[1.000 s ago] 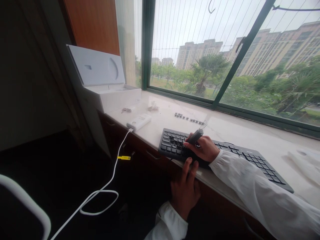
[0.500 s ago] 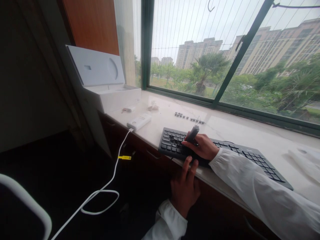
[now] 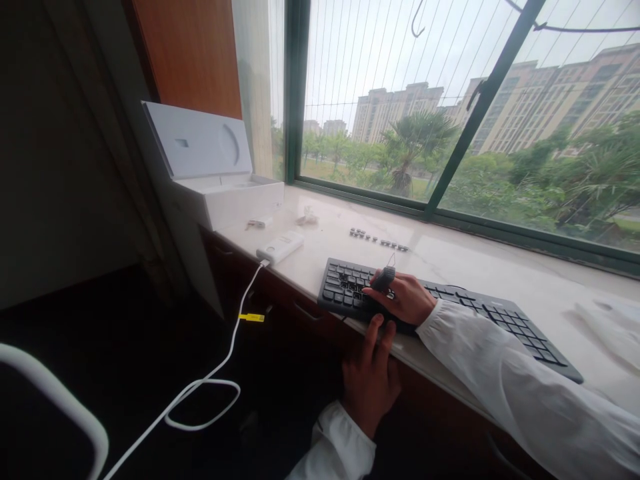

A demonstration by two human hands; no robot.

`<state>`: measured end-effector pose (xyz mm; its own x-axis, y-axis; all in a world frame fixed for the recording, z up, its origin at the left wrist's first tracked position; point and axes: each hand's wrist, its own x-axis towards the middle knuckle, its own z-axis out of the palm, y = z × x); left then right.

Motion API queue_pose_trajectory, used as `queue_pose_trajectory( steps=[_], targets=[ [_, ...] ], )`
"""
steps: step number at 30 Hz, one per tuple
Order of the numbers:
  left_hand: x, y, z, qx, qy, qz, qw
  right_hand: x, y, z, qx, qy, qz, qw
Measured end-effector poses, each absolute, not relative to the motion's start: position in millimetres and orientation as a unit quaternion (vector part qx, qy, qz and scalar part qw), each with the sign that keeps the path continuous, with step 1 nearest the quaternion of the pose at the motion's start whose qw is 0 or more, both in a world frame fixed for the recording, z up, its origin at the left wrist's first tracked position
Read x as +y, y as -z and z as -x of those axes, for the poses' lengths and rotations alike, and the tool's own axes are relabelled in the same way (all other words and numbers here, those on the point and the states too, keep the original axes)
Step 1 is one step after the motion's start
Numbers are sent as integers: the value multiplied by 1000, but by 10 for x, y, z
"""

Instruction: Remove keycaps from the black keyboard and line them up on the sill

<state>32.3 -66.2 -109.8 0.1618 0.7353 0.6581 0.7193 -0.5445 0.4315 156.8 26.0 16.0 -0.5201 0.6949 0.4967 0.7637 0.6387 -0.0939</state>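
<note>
You can read no text, brand or number with certainty here: the small yellow rectangular tag [image 3: 253, 318] on the thin white cable [image 3: 200, 381], to the left of the long black plastic keyboard [image 3: 350, 287], bears dark print too small to make out. You also get only faint, illegible marks on the flat white rounded power bank [image 3: 281, 249] left of that keyboard and on the open white cardboard box [image 3: 245, 203] farther left beyond it, while the keyboard's own key legends stay unreadable to you.
</note>
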Motion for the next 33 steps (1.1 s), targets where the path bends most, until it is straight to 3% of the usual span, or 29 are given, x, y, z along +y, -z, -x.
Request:
queue_pose_trajectory(
  steps=[13, 24, 33],
  targets=[
    [-662, 1101, -325, 479, -435, -762, 3, 295, -199, -1578, -857, -16, 451, 250],
    [-672, 1106, -329, 477, -446, -757, 1, 286, -155, -1600, -849, 76, 446, 271],
    [-666, 1101, -331, 476, -445, -758, 14, 247, -213, -1561, -811, 76, 488, 314]
  ],
)
